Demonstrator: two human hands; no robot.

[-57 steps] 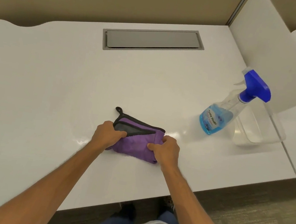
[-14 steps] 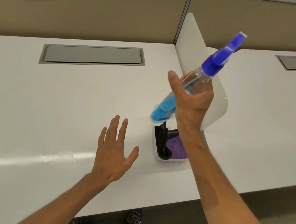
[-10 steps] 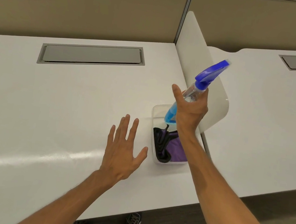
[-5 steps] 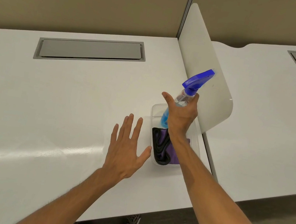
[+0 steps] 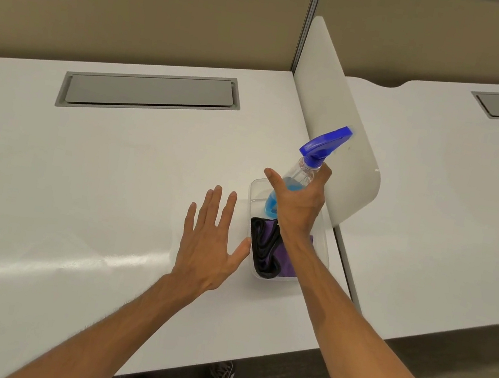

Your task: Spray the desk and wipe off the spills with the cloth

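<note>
My right hand [image 5: 300, 201] is wrapped around the clear spray bottle [image 5: 299, 175], which has a blue trigger head and blue liquid. The bottle's base is down inside the far end of a clear plastic bin [image 5: 324, 246] at the desk's right edge. The folded purple cloth with black trim [image 5: 265, 247] lies in the near end of that bin, partly hidden by my forearm. My left hand [image 5: 210, 241] hovers flat over the white desk [image 5: 79, 181] just left of the bin, fingers spread, holding nothing.
A white divider panel [image 5: 334, 117] rises right behind the bin. A grey cable hatch [image 5: 149, 93] is set into the back of the desk. A second white desk [image 5: 453, 195] lies to the right. Tan partition walls stand behind.
The cloth went from my hands on the desk into the bin. My right hand has lowered the spray bottle from mid-air down into the bin's far end. My left hand drifted slightly right.
</note>
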